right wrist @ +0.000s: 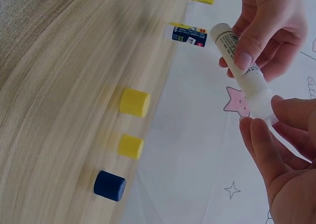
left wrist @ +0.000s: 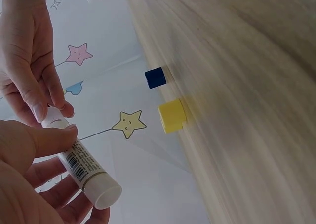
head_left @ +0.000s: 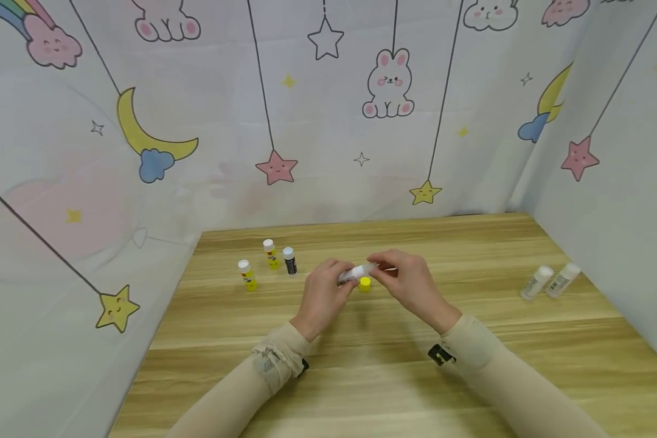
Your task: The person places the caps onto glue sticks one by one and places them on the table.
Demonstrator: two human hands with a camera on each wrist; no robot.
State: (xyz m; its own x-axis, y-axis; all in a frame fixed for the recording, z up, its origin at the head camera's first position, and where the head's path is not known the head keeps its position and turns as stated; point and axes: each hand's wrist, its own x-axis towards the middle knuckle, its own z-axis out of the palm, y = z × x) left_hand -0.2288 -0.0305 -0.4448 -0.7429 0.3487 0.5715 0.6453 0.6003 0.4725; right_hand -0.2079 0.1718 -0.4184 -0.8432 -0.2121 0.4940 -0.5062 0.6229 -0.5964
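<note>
Now two hands hold one white glue stick point(head_left: 356, 274) together. The left hand point(head_left: 322, 292) has its fingers and thumb curled round the middle of it, and the right hand point(head_left: 413, 286) pinches the pale end with its fingertips. The white glue stick is tilted, up over the wooden table point(head_left: 389, 383).

On the table near the white glue stick sit three little caps: two yellow caps point(right wrist: 134, 103) and one dark blue cap point(right wrist: 109, 185). To the left of the white glue stick, three more sticks stand up. Two are yellow sticks point(head_left: 249, 278) and one is a dark stick point(head_left: 291, 264), and all three have white tops. Far to the right of the white glue stick, two other white sticks point(head_left: 536, 283) stand close, side by side.

Past the white glue stick is a pale cloth point(head_left: 334, 115) with pictures of stars and bunnies on it.
</note>
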